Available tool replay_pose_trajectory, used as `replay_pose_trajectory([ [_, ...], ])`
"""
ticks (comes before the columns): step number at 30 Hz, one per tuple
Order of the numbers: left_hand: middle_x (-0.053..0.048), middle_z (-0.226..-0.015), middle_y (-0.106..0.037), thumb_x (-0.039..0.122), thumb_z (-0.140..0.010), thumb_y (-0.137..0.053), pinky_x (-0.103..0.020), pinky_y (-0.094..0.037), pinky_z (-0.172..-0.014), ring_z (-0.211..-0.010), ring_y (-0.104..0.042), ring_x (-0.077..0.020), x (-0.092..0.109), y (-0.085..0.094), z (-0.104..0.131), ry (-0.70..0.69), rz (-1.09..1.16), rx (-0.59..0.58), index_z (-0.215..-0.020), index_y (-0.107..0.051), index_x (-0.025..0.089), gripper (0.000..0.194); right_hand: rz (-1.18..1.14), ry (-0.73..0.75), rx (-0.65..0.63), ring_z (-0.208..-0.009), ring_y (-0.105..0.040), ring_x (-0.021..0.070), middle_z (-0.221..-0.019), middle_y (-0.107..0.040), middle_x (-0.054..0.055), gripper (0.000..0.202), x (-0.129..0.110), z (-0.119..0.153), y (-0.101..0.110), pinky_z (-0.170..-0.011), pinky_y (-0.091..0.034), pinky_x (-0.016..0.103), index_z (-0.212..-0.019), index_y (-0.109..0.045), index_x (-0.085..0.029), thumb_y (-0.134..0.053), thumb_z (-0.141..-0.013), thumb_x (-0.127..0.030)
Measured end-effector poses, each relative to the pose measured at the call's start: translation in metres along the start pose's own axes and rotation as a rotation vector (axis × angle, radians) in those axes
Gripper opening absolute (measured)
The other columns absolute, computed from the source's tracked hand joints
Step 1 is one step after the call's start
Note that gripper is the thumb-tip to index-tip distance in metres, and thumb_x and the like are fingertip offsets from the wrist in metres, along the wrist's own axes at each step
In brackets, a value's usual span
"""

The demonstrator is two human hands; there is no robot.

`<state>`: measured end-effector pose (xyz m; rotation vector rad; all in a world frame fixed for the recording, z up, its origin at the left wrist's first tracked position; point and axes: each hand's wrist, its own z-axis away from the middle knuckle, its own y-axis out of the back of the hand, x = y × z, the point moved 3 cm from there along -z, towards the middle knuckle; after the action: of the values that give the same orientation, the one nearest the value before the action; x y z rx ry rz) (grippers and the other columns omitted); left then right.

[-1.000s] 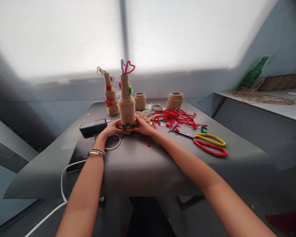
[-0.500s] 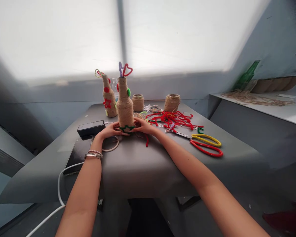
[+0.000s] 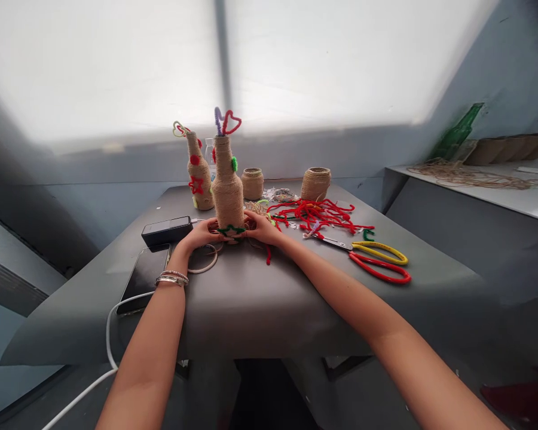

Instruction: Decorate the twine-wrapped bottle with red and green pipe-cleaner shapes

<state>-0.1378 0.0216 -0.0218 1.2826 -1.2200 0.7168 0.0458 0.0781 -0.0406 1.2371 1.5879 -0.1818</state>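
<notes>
A twine-wrapped bottle (image 3: 229, 200) stands upright on the grey table. My left hand (image 3: 200, 235) grips its base from the left and my right hand (image 3: 263, 228) from the right, fingers curled around the lower part. Between them a green pipe-cleaner star (image 3: 231, 231) sits low on the bottle's front. From the mouth rise a red pipe-cleaner heart (image 3: 232, 122) and a purple pipe-cleaner shape (image 3: 218, 119). A green pompom-like piece (image 3: 234, 163) is on its neck. Behind on the left stands a second twine-wrapped bottle (image 3: 199, 173) with a red star.
Red pipe cleaners (image 3: 314, 213) lie heaped right of my hands, beside scissors (image 3: 376, 258) with yellow and red handles. Two twine-wrapped jars (image 3: 316, 184) stand at the back. On the left are a phone (image 3: 144, 278), a black box-shaped device (image 3: 167, 231) and a white cable (image 3: 109, 334).
Both hands stay on the bottle's base, and the bottle keeps its place. The view has shifted slightly; nothing else has visibly moved.
</notes>
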Motion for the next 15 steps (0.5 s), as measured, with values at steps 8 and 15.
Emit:
replay_pose_trajectory([
  [8,-0.01,-0.106,-0.069,0.028,-0.05,-0.084,-0.039,-0.05,-0.088,-0.101,-0.062,-0.0276,-0.0025,0.0012,-0.0003,0.012,0.056,-0.026,-0.101,-0.064,0.014,0.056,-0.088,-0.017,-0.076,-0.086,-0.063,0.0173,-0.1,-0.067,0.006,0.066,-0.0015,-0.0016,0.004,-0.074,-0.053,0.028,-0.128,-0.05,-0.015,-0.074,-0.067,-0.025],
  [15,-0.01,-0.108,-0.068,0.026,-0.049,-0.084,-0.038,-0.049,-0.09,-0.1,-0.063,-0.026,-0.0091,0.0033,-0.0032,0.021,0.094,-0.023,-0.103,-0.063,0.014,0.059,-0.179,-0.036,-0.211,-0.093,-0.064,0.018,-0.104,-0.068,0.005,0.072,-0.0023,-0.0019,0.0077,-0.08,-0.053,0.03,-0.131,-0.048,-0.019,-0.076,-0.065,-0.024],
])
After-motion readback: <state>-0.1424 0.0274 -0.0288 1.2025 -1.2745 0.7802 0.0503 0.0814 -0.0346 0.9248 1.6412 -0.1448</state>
